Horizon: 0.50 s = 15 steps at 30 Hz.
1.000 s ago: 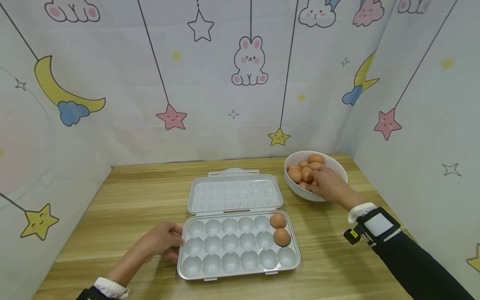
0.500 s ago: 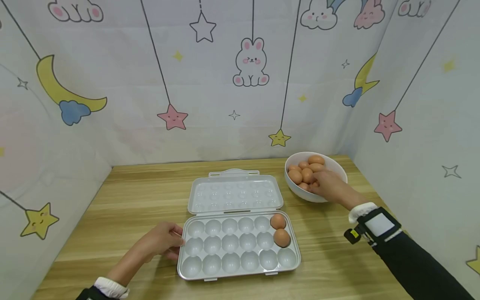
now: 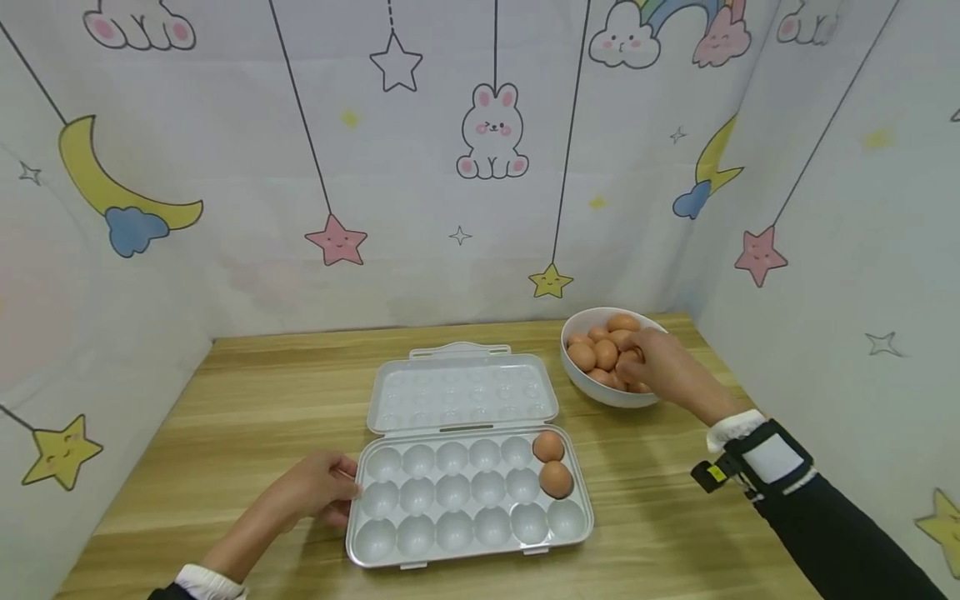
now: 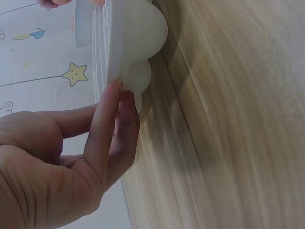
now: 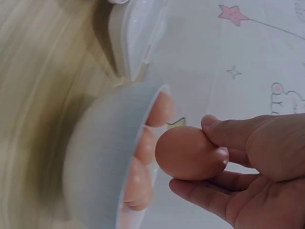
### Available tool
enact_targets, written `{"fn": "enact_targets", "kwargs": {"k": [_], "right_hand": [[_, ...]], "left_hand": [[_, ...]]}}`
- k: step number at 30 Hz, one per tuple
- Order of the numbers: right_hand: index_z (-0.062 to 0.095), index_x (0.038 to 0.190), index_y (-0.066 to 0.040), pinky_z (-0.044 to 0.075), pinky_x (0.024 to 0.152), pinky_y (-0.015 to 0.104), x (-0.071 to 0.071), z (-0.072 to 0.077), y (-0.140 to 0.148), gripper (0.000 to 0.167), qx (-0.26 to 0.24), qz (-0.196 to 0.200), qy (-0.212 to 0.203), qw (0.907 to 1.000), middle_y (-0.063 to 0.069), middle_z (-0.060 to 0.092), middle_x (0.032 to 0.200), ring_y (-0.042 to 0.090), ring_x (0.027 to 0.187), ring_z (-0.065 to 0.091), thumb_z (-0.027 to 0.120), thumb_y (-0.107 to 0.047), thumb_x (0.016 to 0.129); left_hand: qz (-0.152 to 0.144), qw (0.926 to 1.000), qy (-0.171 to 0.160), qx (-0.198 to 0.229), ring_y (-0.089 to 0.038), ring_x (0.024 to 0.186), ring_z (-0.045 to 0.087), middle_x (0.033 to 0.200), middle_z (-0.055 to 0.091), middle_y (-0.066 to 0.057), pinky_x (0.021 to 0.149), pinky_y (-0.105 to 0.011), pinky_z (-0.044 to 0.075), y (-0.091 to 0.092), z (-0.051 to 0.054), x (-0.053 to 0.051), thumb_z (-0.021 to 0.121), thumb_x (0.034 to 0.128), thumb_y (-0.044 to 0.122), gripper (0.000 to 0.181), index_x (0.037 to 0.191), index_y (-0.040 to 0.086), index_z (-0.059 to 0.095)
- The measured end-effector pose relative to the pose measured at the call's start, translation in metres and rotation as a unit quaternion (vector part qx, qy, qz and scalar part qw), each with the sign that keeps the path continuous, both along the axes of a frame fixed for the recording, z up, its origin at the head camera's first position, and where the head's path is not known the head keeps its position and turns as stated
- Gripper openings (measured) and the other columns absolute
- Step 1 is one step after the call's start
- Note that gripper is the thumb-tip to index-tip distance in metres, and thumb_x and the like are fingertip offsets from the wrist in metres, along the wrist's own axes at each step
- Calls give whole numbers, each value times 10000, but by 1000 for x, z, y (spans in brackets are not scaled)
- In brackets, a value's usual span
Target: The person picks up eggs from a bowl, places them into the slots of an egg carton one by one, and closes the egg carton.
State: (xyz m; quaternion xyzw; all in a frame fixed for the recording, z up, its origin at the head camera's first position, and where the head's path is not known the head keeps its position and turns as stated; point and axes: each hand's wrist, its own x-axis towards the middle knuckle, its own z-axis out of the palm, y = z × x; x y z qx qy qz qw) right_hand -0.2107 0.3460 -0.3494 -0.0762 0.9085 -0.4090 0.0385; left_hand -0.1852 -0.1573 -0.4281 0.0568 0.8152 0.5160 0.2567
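1. An open egg carton [image 3: 453,493], likely light plastic, has its rim pinched by the left hand [image 3: 318,487].
2. A white bowl [image 5: 105,157] holds eggs [image 3: 604,354].
3. One egg [image 5: 183,153], probably fragile, slick, sits gripped in the right hand [image 3: 667,364] at the bowl's mouth; sides suit best.

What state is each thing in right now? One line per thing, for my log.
Egg carton: two cups filled, sixteen empty.
Carton lid: open, folded back.
Seated eggs: rightmost column, back and middle cups.
Bowl: holding several loose eggs.
Held egg: pinched by right hand.
Left hand: gripping carton's left edge.
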Motion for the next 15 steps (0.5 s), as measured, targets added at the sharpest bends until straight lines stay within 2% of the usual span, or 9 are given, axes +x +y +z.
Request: {"fn": "enact_targets", "kwargs": {"k": [1,2,5,9,15], "right_hand": [[664,927,-71,438,647,242,2,3,-1,67,1070,-74,633,9922,-25,574,767,120,709,522,644,-45,985],[645,903,-72,410,616,271,4,6,-2,75,1798,-172,1171,9766,-11,535,750,146,693,501,682,-36,957],[655,961,-55,419,627,347,12,17,-6,68,2043,-305,1388,9685,31,559,771,215,711,525,716,-84,958],[681,1061,9,462,651,365,24,35,-13,150,2121,-304,1653,9627,61,614,849,236,762,556,730,-85,955],[668,1206,42,529,776,443,44,63,-26,280,1974,-269,1510,9683,114,653,1013,295,912,584,719,-109,975]], "left_hand": [[40,10000,-4,-16,-219,723,691,894,695,-152,601,-352,640,-1,0,0,630,918,-106,267,1144,-198,521],[73,10000,-7,-32,-217,729,687,895,694,-150,601,-352,639,-1,0,0,630,918,-108,269,1146,-199,519],[145,9999,-8,-52,-211,742,678,893,690,-143,603,-349,639,-1,0,0,631,919,-111,266,1147,-195,523],[169,9998,-17,-61,-216,745,680,898,690,-145,606,-354,641,0,0,0,634,920,-113,267,1151,-195,528],[133,9999,14,-65,-223,726,689,891,693,-145,602,-362,641,1,-1,0,634,918,-110,271,1150,-199,525]]}}
